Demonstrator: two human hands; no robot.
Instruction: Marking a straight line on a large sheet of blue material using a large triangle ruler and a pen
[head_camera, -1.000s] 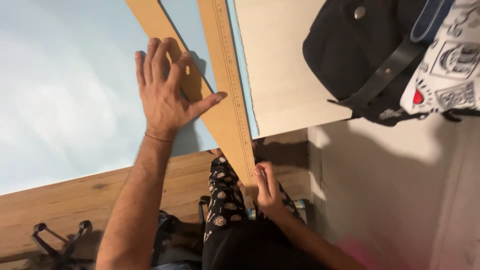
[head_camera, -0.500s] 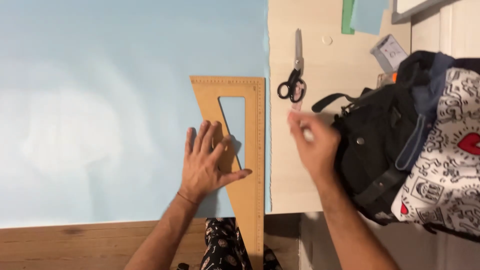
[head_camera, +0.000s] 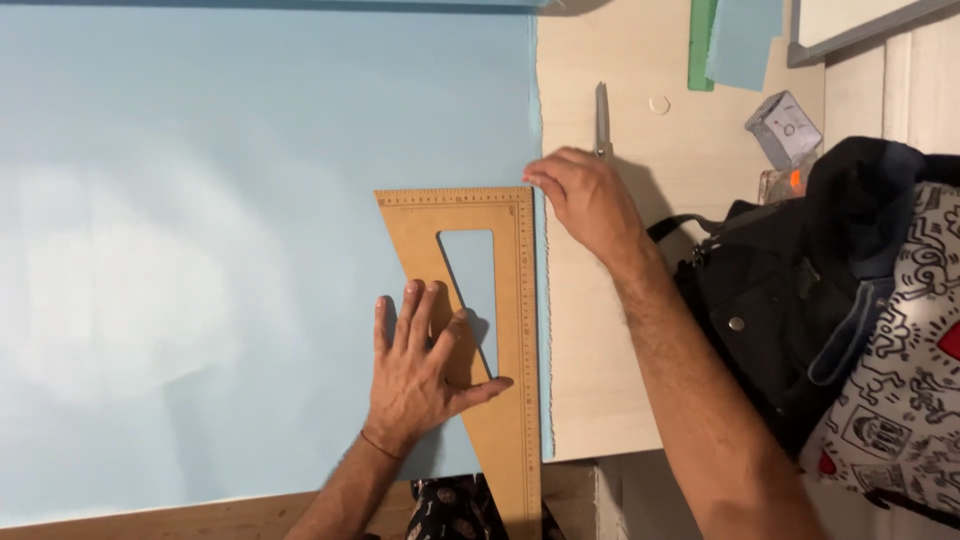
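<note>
A large pale blue paper sheet (head_camera: 200, 250) covers a light wooden table (head_camera: 600, 380). The left hand (head_camera: 420, 375), fingers spread, presses a wooden set square (head_camera: 510, 330) flat along the sheet's right edge. The right hand (head_camera: 585, 200), fingers curled, touches the square's top corner; whether it grips anything is unclear. A black bag (head_camera: 780, 320) lies right.
</note>
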